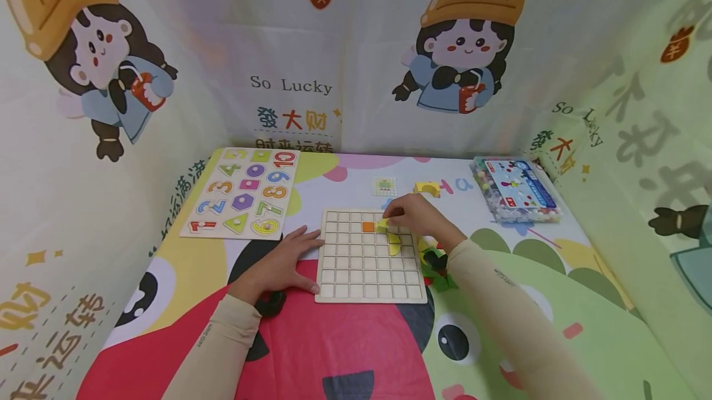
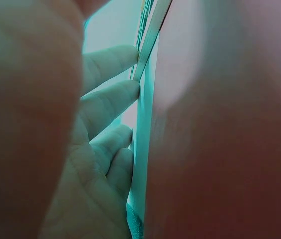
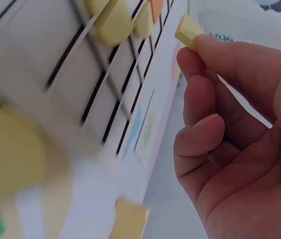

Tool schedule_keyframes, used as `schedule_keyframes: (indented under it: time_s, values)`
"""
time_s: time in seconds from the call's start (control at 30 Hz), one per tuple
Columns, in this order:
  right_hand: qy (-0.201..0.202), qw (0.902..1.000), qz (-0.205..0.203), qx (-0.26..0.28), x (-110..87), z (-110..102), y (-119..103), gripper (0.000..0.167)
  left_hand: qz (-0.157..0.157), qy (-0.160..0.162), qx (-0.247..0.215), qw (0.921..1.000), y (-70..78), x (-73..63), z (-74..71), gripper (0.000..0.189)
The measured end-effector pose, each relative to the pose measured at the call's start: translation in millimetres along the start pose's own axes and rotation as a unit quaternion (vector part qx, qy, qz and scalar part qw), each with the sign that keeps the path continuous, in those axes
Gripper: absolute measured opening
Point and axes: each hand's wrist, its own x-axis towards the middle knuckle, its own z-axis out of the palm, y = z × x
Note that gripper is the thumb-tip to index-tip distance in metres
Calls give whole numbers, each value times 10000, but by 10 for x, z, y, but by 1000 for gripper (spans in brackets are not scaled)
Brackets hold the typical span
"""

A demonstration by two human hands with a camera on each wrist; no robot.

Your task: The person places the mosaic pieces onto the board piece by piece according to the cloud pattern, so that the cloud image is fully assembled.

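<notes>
A wooden grid board [image 1: 356,275] lies flat in the middle of the table. My left hand [image 1: 285,262] is spread at its left side, fingertips and thumb at the edge; the left wrist view shows its fingers [image 2: 113,59] nearly straight against the rim. Over the upper right squares, my right hand [image 1: 414,217] pinches a small yellow block [image 3: 187,33] between thumb and index finger, the other fingers curled. An orange square piece [image 1: 368,227] sits in the upper part of the grid, and yellow pieces [image 1: 394,246] lie to the right of it.
A number puzzle board [image 1: 239,217] lies at the back left. Behind the grid are a small pattern card [image 1: 384,187] and a yellow arch block [image 1: 427,188]. A clear box of beads [image 1: 520,187] stands back right. Colourful pieces [image 1: 442,279] lie beside the grid, partly behind my right forearm.
</notes>
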Motion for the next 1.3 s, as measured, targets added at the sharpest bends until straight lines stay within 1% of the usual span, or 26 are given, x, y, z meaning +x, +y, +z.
schedule_keyframes:
  time_s: [0.2,0.33,0.4,0.47,0.7,1.03,1.13,1.3]
  values:
    - [-248,9988,-361,-204,212,123,-166,7,17,2,33,10000,-12,2,-1,104]
    - [-342,9976,-556,-232,344,212,-241,8,-9,5,1,10000,-6,1,-9,104]
    - [-384,9971,-613,-235,396,249,-268,9,-28,10,8,10000,-4,0,-11,104]
    - [-438,9971,-577,-228,432,281,-286,9,-48,-6,-14,10000,0,2,-9,104]
    - [-527,9977,-296,-318,465,345,-343,9,-70,-7,-24,10000,9,13,12,104]
    - [-549,9969,-334,-458,476,371,-328,8,-134,-4,13,9999,17,17,9,105]
    - [-575,9962,-363,-544,483,386,-318,10,-159,3,4,9999,19,13,17,105]
    - [-568,9955,-296,-704,489,411,-328,13,-158,15,-7,9999,30,4,19,105]
